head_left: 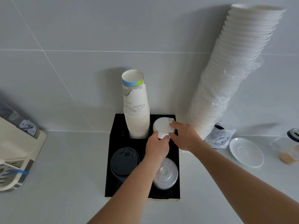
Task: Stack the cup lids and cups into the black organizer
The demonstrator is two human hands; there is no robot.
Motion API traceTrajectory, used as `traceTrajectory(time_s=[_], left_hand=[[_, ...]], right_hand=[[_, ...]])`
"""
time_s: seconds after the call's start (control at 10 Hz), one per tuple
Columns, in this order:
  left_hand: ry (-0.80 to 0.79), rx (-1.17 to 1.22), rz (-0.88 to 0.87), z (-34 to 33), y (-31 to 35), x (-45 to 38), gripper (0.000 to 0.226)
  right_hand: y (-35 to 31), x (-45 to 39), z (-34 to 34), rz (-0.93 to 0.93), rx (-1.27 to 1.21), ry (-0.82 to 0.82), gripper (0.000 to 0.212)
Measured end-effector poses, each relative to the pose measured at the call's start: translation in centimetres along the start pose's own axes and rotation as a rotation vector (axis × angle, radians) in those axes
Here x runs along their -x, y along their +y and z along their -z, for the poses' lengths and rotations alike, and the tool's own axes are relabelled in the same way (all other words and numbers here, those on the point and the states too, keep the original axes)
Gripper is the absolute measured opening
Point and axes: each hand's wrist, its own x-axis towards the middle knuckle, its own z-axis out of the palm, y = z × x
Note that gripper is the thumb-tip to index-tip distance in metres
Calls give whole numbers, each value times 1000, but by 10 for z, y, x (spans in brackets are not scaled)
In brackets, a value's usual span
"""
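Observation:
The black organizer (113, 138) stands against the tiled wall. Its back left slot holds a tall stack of upside-down printed paper cups (135, 101). In the back right slot sits a stack of white lids (162, 125). My left hand (157, 147) grips the stack's near edge and my right hand (184, 136) grips its right side. The front left slot holds black lids (124, 160). Clear plastic lids (165, 173) fill the front right slot, partly hidden by my left forearm.
A very tall stack of white cups (231, 70) in a loose plastic sleeve leans against the wall at right. A white saucer (246, 151) and a glass jar (289, 147) lie further right. A cream coffee machine (17, 152) stands at left.

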Motion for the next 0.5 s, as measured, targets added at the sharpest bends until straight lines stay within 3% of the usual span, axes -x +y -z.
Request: traceTrajectory(time_s=[0.1, 0.2, 0.4, 0.5], left_hand=[[-36, 17, 8, 7, 8, 8, 28], [-48, 123, 12, 20, 18, 25, 50], [-149, 456, 25, 59, 30, 57, 18], [-196, 569, -45, 84, 39, 74, 17]], right_hand=[[-5, 8, 5, -76, -129, 33, 46], [-8, 20, 9, -114, -382, 92, 15], [-25, 68, 33, -214, -1104, 102, 18], [-36, 95, 49, -202, -1327, 105, 16]])
